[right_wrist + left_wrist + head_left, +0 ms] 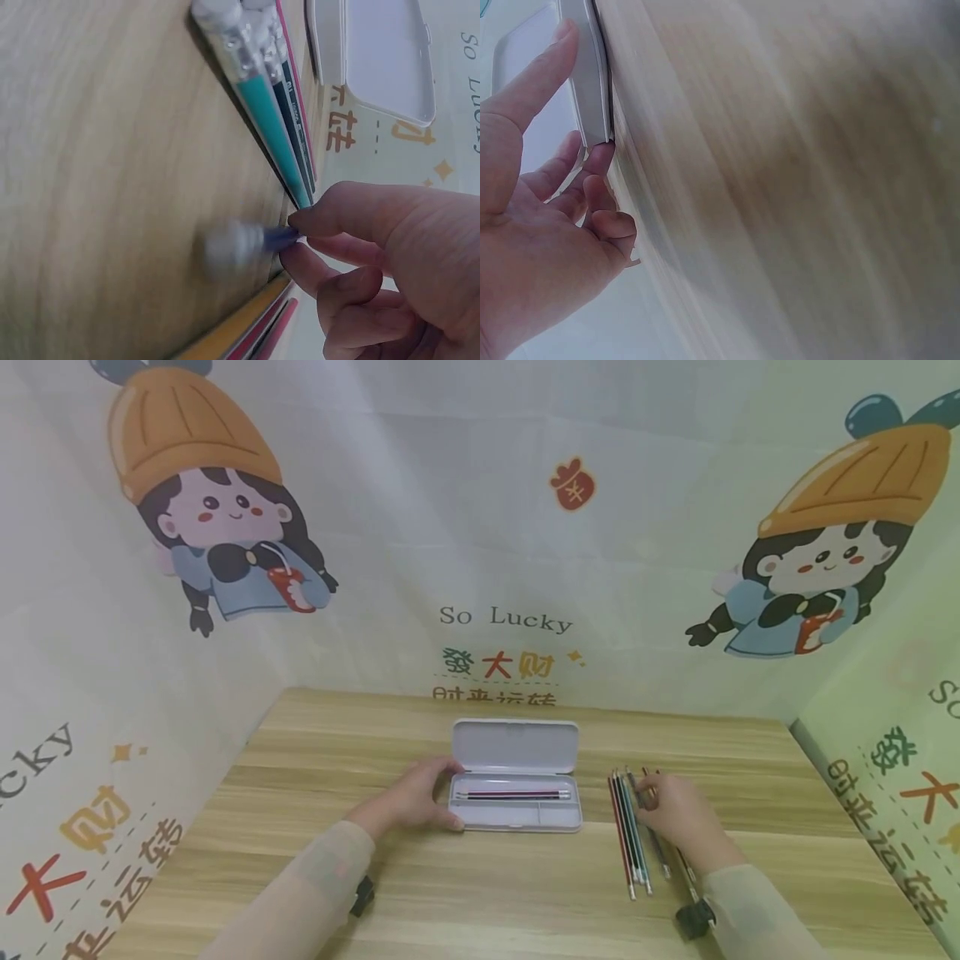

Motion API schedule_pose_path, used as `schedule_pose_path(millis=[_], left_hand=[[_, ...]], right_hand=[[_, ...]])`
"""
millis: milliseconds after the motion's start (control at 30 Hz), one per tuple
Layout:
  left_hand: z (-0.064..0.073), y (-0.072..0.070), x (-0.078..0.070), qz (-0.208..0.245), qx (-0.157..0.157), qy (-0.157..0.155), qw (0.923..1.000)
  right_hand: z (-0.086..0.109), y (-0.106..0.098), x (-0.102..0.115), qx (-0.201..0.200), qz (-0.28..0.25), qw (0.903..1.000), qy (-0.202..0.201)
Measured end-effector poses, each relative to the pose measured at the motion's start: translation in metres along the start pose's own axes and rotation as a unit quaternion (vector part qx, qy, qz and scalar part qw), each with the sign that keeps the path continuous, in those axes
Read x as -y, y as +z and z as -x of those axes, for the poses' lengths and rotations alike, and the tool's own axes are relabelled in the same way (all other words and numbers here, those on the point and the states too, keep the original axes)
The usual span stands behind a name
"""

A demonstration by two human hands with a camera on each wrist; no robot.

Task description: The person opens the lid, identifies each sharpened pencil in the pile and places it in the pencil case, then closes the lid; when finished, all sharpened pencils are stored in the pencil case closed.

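Pencil (pixel 279 238) pinched by right fingers (pixel 341 214), long axis slanting, eraser (pixel 223 250) toward person (pixel 757 910), left fingers (pixel 544 75) gripping case (pixel 491 814)

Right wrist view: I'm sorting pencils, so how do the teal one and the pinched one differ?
The teal pencil is bright green-blue; the pinched pencil shows dark blue. The teal pencil lies on the table; the pinched pencil is held by the right hand. Both have a pale end, blurred on the pinched pencil.
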State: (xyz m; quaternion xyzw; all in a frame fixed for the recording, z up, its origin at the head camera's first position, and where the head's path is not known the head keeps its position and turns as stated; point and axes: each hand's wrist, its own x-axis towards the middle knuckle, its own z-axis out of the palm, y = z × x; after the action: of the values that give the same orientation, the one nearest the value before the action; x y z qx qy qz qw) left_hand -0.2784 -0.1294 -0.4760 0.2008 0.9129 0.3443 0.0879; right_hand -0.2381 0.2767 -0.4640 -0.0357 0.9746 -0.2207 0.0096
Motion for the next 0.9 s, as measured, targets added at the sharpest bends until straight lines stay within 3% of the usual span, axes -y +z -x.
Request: schedule_pose_path(millis=[367, 900], left_hand=[[0.0, 0.0, 0.001, 0.002, 0.002, 0.004, 1.0], [0.0, -0.001, -0.002, 0.002, 0.002, 0.006, 1.0]], right_hand=[[0.009, -0.008, 0.0, -0.011, 0.016, 0.9997, 0.011], [0.013, -0.007, 0.006, -0.07, 0.066, 0.993, -0.068]])
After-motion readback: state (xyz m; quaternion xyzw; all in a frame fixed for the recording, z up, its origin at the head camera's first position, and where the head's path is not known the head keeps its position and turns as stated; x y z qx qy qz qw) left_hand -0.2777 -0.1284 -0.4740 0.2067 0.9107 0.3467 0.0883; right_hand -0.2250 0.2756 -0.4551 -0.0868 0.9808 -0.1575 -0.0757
